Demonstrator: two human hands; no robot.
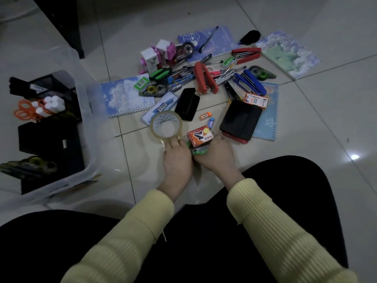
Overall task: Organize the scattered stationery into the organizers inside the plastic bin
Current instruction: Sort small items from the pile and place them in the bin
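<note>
Head view: the person sits on the tiled floor [306,144]. The left hand [177,160] pinches the lower rim of a clear tape roll [153,129]. The right hand [217,155] is closed round a green staple box [201,150], with an orange staple box [201,136] perched on top. Both loads are just in front of the knees. The plastic bin [89,123] and its black organizers [47,137] are off to the left.

The upper box seems only lightly steadied, so it could slide off on the way across and spill staples. The tape roll, held by its edge, might slip and roll away. The far organizer already holds orange scissors [23,111] and white glue sticks [51,103], so a hurried drop there could jam or bounce out.
</note>
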